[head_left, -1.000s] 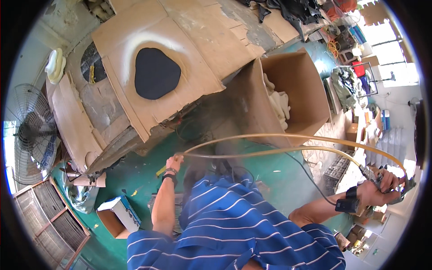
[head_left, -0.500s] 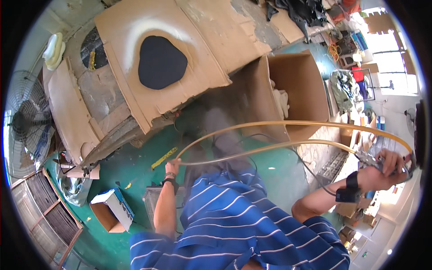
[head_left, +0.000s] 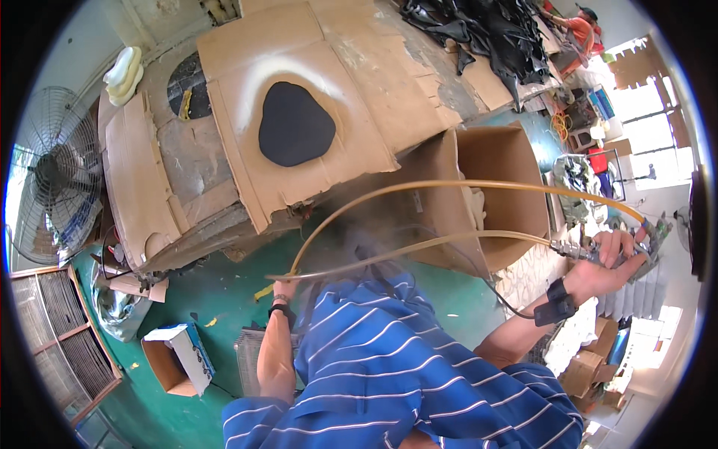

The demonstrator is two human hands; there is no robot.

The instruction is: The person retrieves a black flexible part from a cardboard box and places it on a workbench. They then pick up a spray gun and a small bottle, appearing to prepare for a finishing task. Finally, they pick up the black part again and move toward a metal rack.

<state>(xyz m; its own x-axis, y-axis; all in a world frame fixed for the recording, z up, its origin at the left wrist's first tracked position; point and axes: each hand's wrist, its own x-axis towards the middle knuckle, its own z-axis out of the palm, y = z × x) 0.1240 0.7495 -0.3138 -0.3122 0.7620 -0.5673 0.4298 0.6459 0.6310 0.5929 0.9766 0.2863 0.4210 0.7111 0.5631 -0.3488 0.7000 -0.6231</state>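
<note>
My left hand point(head_left: 283, 287) is closed around a pair of amber hoses point(head_left: 479, 183) near my waist. The hoses arc across in front of me to the far right. There my right hand point(head_left: 609, 251) is wrapped round a metal spray gun point(head_left: 570, 249), which the hoses join; its front end is partly hidden by my fingers. A flat black pad point(head_left: 298, 124), shaped like a rounded triangle, lies on a cardboard sheet point(head_left: 366, 112) on the table ahead. White overspray rings the pad's far side. Neither hand touches the pad.
A large open carton point(head_left: 501, 161) stands right of the table. A wire-cage fan point(head_left: 56, 176) is at the left, and a small open box point(head_left: 176, 363) sits on the green floor. Black sheets point(head_left: 479, 37) are heaped at the far end, near another person point(head_left: 582, 34).
My view has shifted, so the table and pad appear further right and lower. The spray gun in my right hand has come in to the left. My left hand keeps hold of the hoses.
</note>
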